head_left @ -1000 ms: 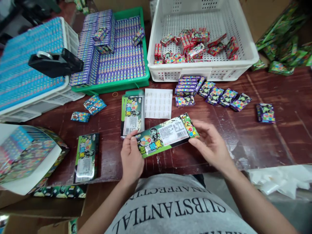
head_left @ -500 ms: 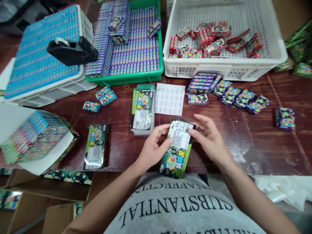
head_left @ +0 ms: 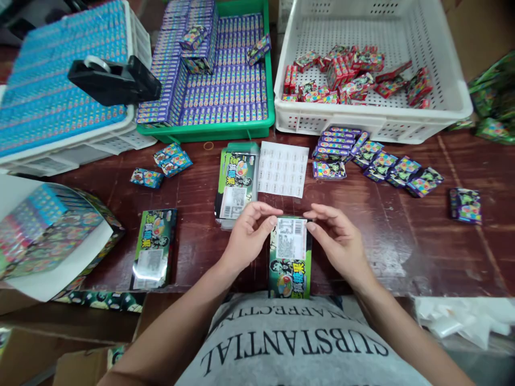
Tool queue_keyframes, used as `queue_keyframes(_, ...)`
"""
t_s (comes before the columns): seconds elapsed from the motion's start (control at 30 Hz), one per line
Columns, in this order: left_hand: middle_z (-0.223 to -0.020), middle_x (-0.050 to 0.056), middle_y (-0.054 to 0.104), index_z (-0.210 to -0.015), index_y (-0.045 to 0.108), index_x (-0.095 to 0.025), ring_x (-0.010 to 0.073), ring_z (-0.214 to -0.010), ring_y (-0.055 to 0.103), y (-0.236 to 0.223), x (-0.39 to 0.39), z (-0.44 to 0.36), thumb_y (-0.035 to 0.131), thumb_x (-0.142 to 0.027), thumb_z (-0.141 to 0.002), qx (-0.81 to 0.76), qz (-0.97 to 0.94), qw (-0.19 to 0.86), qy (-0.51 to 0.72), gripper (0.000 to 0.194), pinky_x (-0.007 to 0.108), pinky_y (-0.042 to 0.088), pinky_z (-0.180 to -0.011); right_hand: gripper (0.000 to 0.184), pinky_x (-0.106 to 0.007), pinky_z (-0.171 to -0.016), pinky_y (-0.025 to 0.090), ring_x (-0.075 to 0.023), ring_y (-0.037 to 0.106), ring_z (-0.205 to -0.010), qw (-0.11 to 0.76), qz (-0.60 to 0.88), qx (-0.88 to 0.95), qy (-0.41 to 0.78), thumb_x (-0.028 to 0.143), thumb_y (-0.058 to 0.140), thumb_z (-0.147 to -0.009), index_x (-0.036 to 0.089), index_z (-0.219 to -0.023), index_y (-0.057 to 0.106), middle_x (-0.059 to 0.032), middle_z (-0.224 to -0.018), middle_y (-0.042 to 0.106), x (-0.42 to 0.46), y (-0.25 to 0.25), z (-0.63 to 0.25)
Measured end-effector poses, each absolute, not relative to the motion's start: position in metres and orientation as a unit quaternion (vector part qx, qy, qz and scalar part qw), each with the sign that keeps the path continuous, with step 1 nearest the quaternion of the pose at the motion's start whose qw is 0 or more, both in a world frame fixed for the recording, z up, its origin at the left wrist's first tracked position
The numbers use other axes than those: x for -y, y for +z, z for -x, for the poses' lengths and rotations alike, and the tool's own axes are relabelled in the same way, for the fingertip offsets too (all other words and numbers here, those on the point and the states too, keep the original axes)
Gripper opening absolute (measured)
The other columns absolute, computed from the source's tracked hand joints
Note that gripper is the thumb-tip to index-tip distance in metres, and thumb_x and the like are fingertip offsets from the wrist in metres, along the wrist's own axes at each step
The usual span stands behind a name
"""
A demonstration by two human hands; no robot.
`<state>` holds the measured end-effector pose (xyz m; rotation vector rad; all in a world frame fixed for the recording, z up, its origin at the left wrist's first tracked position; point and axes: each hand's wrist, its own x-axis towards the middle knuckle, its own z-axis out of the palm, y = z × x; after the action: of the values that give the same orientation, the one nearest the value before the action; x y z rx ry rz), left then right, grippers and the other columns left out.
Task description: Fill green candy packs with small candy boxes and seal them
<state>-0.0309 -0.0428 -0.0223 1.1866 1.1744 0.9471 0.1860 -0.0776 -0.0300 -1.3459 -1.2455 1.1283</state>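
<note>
A flat green-and-black candy box [head_left: 290,273] with a white printed label lies between my hands, its lower end toward my shirt at the table edge. My left hand [head_left: 250,233] pinches at its upper left corner, thumb and fingertips close together. At the upper right corner is my right hand [head_left: 340,238], thumb against the edge and fingers stretched just beyond it. Clear film at that end is hard to make out. Just beyond my left hand lies a similar labelled box [head_left: 235,182] on clear plastic, beside a sheet of round stickers [head_left: 282,169].
Another green box [head_left: 153,246] lies to the left, near an open display carton [head_left: 92,257]. Small blue boxes [head_left: 173,159] and purple boxes [head_left: 382,166] lie on the table. Behind stand a green crate [head_left: 209,133], a white crate [head_left: 374,120] and a black tape dispenser [head_left: 112,80].
The candy box has turned from slanted to nearly straight. My right thumb has moved off its label to the corner, and my fingers have come nearer its far end.
</note>
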Motion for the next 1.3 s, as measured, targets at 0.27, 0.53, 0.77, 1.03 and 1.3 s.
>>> queue_keyframes(0.27, -0.098, 0.007, 0.077, -0.085, 0.073, -0.023, 0.0205, -0.090, 0.072, -0.011, 0.033, 0.039, 0.071, -0.030, -0.087, -0.507, -0.545, 0.581, 0.329, 0.007, 0.039, 0.059, -0.083, 0.020, -0.040, -0.082, 0.058, -0.0207, 0.071, -0.086, 0.346, 0.577, 0.518, 0.529, 0.043, 0.076, -0.084, 0.024, -0.090, 0.075, -0.0036, -0.094, 0.077, 0.054, -0.015, -0.187)
queue_keyframes(0.53, -0.085, 0.006, 0.079, -0.083, 0.076, -0.021, 0.0192, -0.076, 0.072, -0.010, 0.005, 0.043, 0.073, -0.030, -0.085, -0.510, -0.523, 0.629, 0.267, 0.010, 0.036, 0.058, -0.075, 0.023, -0.037, -0.080, 0.055, -0.0169, 0.066, -0.075, 0.317, 0.591, 0.425, 0.607, 0.045, 0.080, -0.080, 0.022, -0.079, 0.074, -0.0016, -0.083, 0.075, 0.032, -0.002, -0.183)
queue_keyframes(0.77, -0.099, 0.006, 0.081, -0.091, 0.079, -0.024, 0.0213, -0.088, 0.075, -0.015, -0.001, 0.050, 0.078, -0.029, -0.082, -0.442, -0.550, 0.664, 0.247, 0.011, 0.040, 0.061, -0.085, 0.021, -0.038, -0.088, 0.055, -0.0192, 0.072, -0.088, 0.292, 0.553, 0.476, 0.618, 0.046, 0.077, -0.085, 0.025, -0.087, 0.080, -0.0029, -0.095, 0.080, 0.031, -0.014, -0.204)
queue_keyframes(1.03, -0.096, 0.005, 0.077, -0.097, 0.074, -0.022, 0.0209, -0.089, 0.070, -0.018, -0.018, 0.039, 0.066, -0.024, -0.093, -0.413, -0.761, 0.476, 0.150, 0.009, 0.038, 0.055, -0.084, 0.025, -0.048, -0.099, 0.051, -0.0264, 0.065, -0.110, 0.191, 0.479, 0.776, 0.364, 0.043, 0.061, -0.098, 0.025, -0.097, 0.079, -0.0076, -0.119, 0.074, -0.020, -0.015, -0.217)
queue_keyframes(1.3, -0.116, 0.007, 0.070, -0.109, 0.071, -0.021, 0.0253, -0.115, 0.058, -0.001, -0.093, 0.036, 0.070, -0.034, -0.093, -0.402, -0.860, 0.254, 0.185, 0.020, 0.043, 0.046, -0.105, 0.054, -0.058, -0.097, 0.038, -0.0423, 0.051, -0.119, 0.063, 0.527, 0.846, 0.054, 0.034, 0.069, -0.091, 0.007, -0.137, 0.059, -0.0228, -0.131, 0.067, -0.130, -0.028, -0.185)
